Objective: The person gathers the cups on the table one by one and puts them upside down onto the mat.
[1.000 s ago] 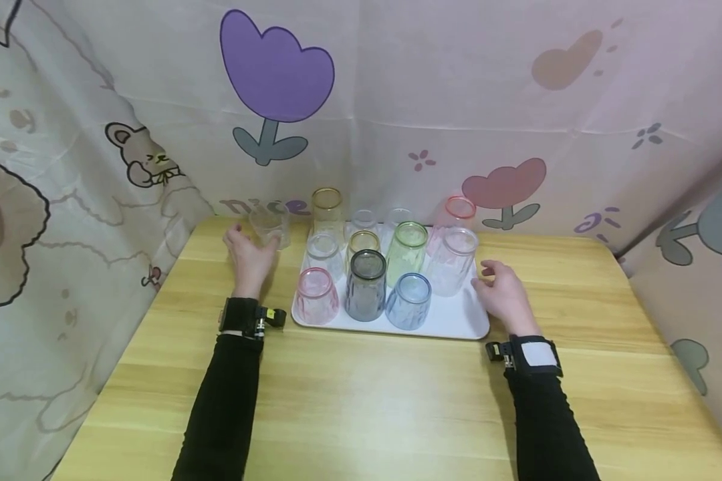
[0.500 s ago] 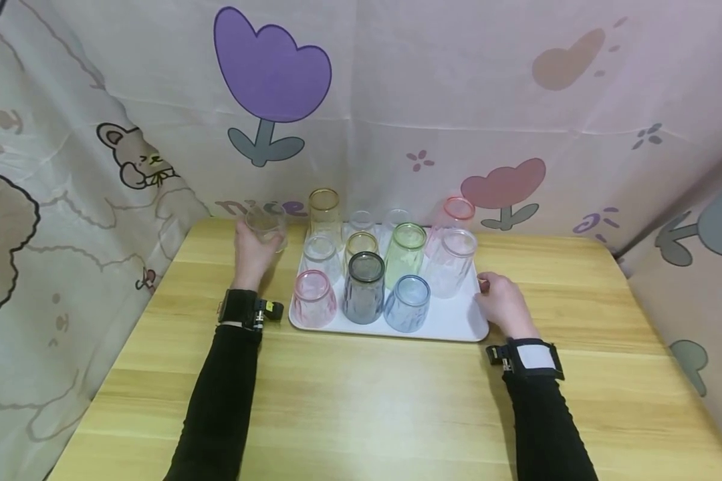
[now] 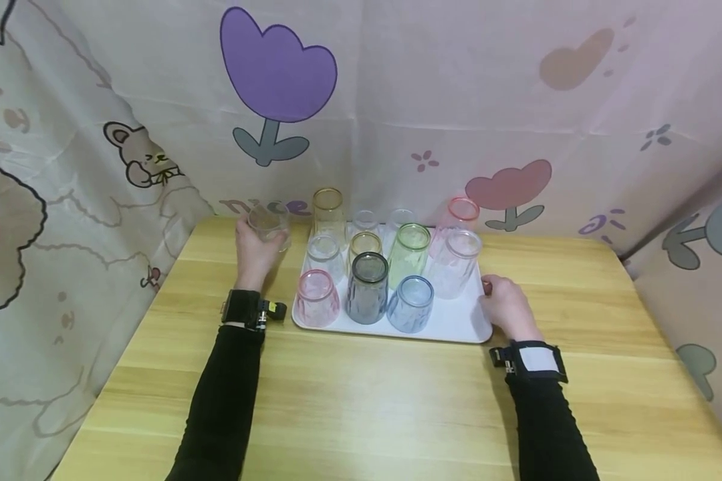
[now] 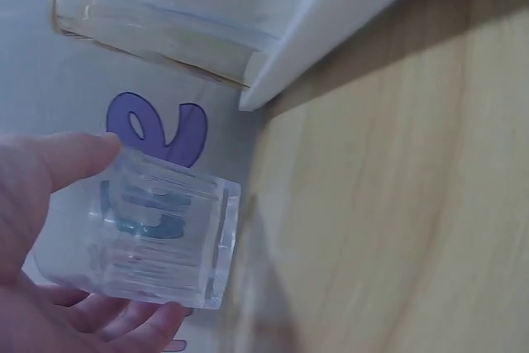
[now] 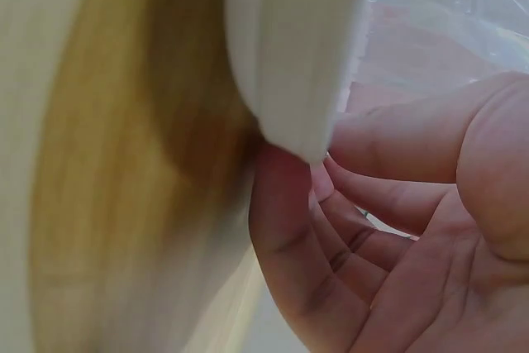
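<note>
Left hand [image 3: 254, 250] grasped clear glass [image 3: 268, 224] at table's [image 3: 361, 401] far-left corner, beside white tray [image 3: 451, 324]; thumb and fingers wrapped round it. Step judged: glass taken up off tray. Next move calls for steady lift clear of neighbouring glasses. Right hand [image 3: 505, 308] curled on tray's right edge. One second earlier: both hands open, glass untouched.
</note>
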`<state>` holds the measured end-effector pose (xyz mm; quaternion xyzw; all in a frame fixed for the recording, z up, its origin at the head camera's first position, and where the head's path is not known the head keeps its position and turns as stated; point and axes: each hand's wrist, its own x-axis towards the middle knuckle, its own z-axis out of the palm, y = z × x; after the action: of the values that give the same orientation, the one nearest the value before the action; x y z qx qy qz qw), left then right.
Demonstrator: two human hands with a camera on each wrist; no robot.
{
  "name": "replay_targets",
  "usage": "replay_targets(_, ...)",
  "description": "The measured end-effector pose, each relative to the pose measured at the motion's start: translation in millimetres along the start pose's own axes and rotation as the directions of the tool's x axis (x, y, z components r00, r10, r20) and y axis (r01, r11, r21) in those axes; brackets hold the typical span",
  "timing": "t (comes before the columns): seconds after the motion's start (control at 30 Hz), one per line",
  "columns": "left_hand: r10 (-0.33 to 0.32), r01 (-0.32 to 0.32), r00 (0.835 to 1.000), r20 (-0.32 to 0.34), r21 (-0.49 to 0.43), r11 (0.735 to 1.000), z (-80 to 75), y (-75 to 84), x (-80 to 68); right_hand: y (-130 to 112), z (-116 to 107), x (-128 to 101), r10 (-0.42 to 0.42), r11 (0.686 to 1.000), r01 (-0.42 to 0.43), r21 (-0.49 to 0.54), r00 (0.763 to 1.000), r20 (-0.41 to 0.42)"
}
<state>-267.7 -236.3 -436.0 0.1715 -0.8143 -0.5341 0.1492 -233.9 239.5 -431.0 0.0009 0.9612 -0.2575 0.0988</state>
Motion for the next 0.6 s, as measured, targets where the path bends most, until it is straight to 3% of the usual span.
replay_targets(0.27, -0.005, 0.0, 0.998, -0.06, -0.086, 0.996, -9.1, 10.8, -11.8, 4, 1, -1, -0.001, 1.0, 0.001, -0.001, 1.0, 0.005)
replay_targets(0.6, 0.022, -0.049, 0.989, -0.144, -0.191, 0.98, -15.5, 32.8, -34.9, 4, 0, 0, -0.001, 1.0, 0.001, -0.003, 1.0, 0.027)
